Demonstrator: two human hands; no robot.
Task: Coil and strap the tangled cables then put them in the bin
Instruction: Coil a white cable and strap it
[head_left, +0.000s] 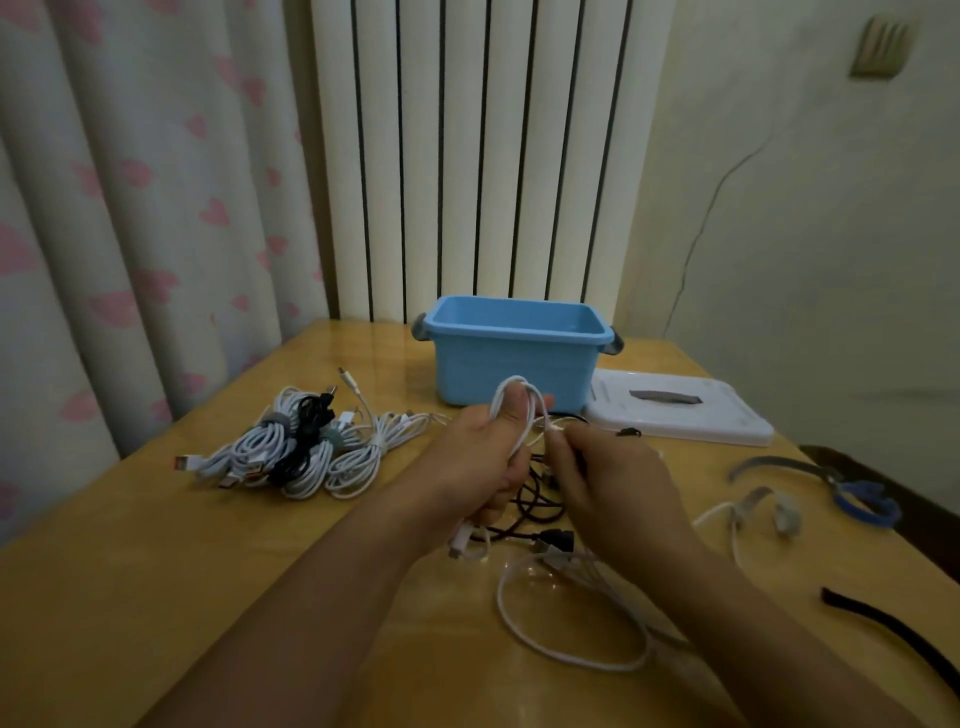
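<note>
Left hand (485, 452) grips coiled white cable (519, 410) above table (208, 571) before bin (514, 353), right hand (613, 488) pinching its loose strand; light, limp, springy—likely best clamped across the loops.

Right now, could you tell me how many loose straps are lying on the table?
3, all at the right: a grey and blue strap farthest back, a pale strap beside it, a black strap nearest. The cables may hide others.

bin (511, 358) at table (156, 545) rear | lid (680, 410) just right of bin | coiled cables (301, 447) left | loose cables (566, 613) front | straps (857, 493) right
</note>
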